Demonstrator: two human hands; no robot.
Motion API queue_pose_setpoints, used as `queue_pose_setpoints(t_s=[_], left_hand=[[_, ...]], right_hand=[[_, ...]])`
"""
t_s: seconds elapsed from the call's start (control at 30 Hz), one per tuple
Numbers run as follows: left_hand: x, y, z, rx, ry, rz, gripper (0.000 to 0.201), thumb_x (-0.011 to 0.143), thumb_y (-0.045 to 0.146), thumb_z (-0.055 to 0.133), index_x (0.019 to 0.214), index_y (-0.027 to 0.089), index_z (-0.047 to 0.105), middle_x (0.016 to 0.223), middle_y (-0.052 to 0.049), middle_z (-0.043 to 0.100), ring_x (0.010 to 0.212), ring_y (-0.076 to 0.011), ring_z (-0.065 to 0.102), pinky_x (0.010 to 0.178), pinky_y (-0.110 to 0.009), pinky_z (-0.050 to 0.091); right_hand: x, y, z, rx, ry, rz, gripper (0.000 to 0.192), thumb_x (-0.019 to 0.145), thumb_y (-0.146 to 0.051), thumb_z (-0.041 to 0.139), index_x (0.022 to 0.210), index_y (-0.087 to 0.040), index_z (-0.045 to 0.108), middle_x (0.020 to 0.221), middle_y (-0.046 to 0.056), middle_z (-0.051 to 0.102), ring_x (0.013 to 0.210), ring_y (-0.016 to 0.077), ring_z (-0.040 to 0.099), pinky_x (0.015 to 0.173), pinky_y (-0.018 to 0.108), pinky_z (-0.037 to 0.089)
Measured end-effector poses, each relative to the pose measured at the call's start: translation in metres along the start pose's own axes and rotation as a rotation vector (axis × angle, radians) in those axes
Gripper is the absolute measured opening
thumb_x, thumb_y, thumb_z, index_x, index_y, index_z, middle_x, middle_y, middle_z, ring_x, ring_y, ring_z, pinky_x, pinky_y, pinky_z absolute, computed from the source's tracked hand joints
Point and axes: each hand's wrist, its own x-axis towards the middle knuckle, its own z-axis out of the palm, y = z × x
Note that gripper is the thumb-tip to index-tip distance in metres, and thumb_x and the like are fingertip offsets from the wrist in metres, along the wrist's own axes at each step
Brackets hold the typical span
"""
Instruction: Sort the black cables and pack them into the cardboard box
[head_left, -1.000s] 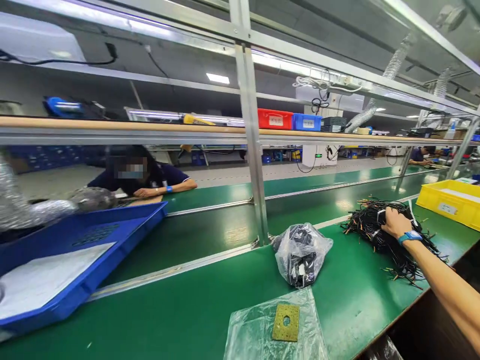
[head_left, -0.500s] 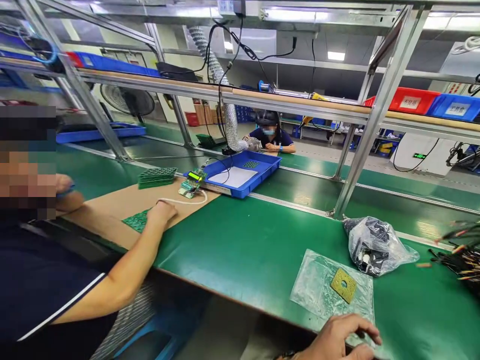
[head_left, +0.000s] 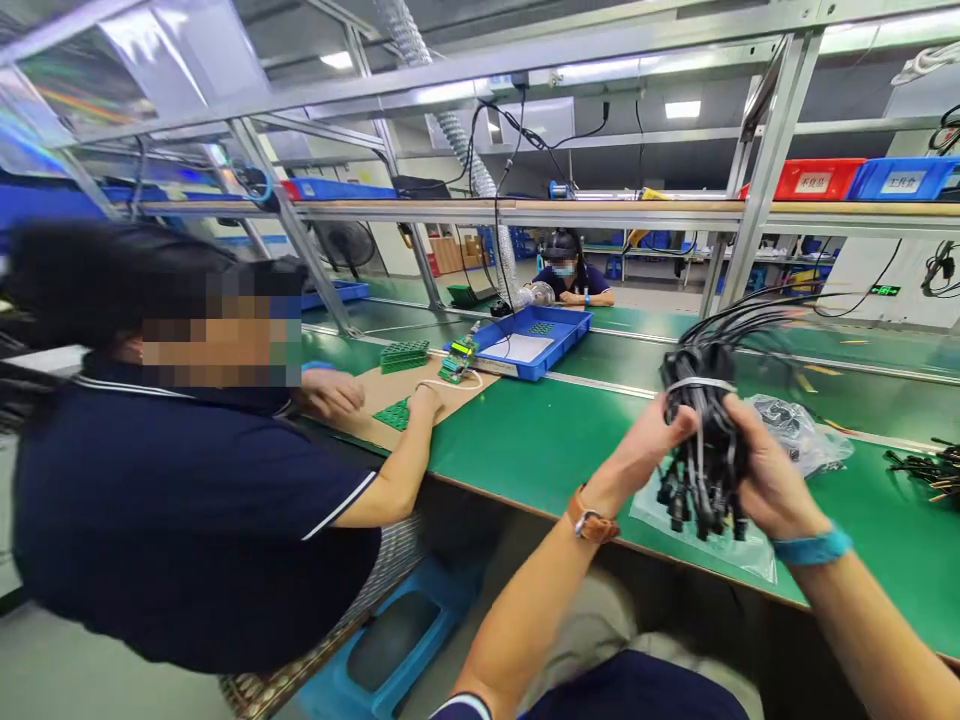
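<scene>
Between both my hands I hold a thick bundle of black cables [head_left: 709, 440], raised over the front edge of the green table. A pale tie wraps the bundle near its top; the connectors hang downward and loose wire ends fan out above, blurred. My left hand [head_left: 649, 435], with a brown watch on the wrist, grips the bundle's left side, thumb in front. Around the right side closes my right hand [head_left: 772, 475], its wrist in a blue band. Below the bundle lies a clear plastic bag [head_left: 754, 560], partly covered by it; the yellow sponge is not visible.
Behind my right hand sits a clear bag with dark parts [head_left: 799, 430]. More cables [head_left: 930, 470] lie at the far right. On my left a co-worker [head_left: 187, 500] handles green circuit boards [head_left: 394, 413] beside a blue tray [head_left: 536, 365]. A metal post [head_left: 769, 170] rises behind the bundle.
The cable bundle has come from the right into both my hands. My right hand gripped it and my left is off the plastic bag's edge. The view has turned left.
</scene>
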Motion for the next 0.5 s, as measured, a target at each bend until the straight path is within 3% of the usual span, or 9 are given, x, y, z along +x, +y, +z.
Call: queue_pose_setpoints(t_s=[0.1,0.17,0.23,0.3,0.4,0.47,0.5], left_hand=[[-0.008,0.001,-0.043,-0.217,0.059,-0.208,0.089,0.06,0.086,0.07,0.107,0.01,0.068,0.103,-0.015,0.074,0.107,-0.0362,0.067,0.095,-0.045,0.053],[-0.014,-0.003,-0.072,-0.277,0.091,-0.269,0.079,0.066,0.082,0.069,0.1,0.011,0.069,0.097,-0.014,0.075,0.103,-0.0347,0.068,0.092,-0.045,0.054],[-0.015,-0.007,-0.098,-0.217,0.14,-0.278,0.065,0.072,0.07,0.072,0.099,0.011,0.069,0.095,-0.014,0.075,0.1,-0.0321,0.069,0.093,-0.043,0.054],[-0.01,-0.005,-0.116,-0.025,0.195,-0.225,0.057,0.073,0.057,0.075,0.104,0.009,0.069,0.097,-0.013,0.075,0.097,-0.0303,0.069,0.092,-0.042,0.053],[0.009,0.008,-0.132,0.462,0.207,-0.061,0.069,0.063,0.043,0.081,0.121,0.01,0.063,0.112,-0.014,0.071,0.104,-0.0311,0.065,0.095,-0.041,0.05],[0.028,0.016,-0.139,0.841,0.106,0.068,0.082,0.056,0.037,0.085,0.13,0.014,0.058,0.125,-0.014,0.065,0.113,-0.0327,0.061,0.098,-0.041,0.048],[0.039,0.017,-0.144,0.996,0.002,0.136,0.083,0.057,0.038,0.084,0.132,0.016,0.057,0.127,-0.013,0.064,0.113,-0.0332,0.06,0.098,-0.042,0.048]], right_hand=[[0.011,0.035,0.047,-0.017,-0.083,0.036,0.053,0.082,-0.064,0.068,0.112,-0.02,0.07,0.102,0.007,0.077,0.093,0.0273,0.071,0.077,0.038,0.06],[0.019,0.054,0.054,-0.137,-0.162,0.052,0.057,0.082,-0.065,0.068,0.115,-0.018,0.068,0.108,0.009,0.075,0.096,0.0276,0.07,0.076,0.037,0.059],[0.027,0.07,0.047,-0.313,-0.217,0.014,0.061,0.082,-0.066,0.067,0.119,-0.018,0.066,0.113,0.01,0.074,0.1,0.0284,0.069,0.077,0.038,0.059],[0.034,0.082,0.028,-0.53,-0.182,-0.123,0.062,0.081,-0.067,0.065,0.119,-0.018,0.067,0.117,0.012,0.073,0.102,0.0292,0.069,0.082,0.04,0.058],[0.044,0.089,-0.011,-0.917,0.036,-0.403,0.051,0.088,-0.064,0.056,0.103,-0.02,0.074,0.102,0.013,0.076,0.09,0.0294,0.071,0.083,0.042,0.057],[0.057,0.088,-0.032,-1.166,0.271,-0.517,0.042,0.096,-0.058,0.051,0.084,-0.026,0.075,0.091,0.011,0.076,0.083,0.0272,0.071,0.073,0.038,0.057],[0.067,0.087,-0.037,-1.189,0.314,-0.542,0.035,0.098,-0.052,0.053,0.088,-0.027,0.075,0.099,0.012,0.075,0.09,0.0271,0.07,0.075,0.037,0.057]])
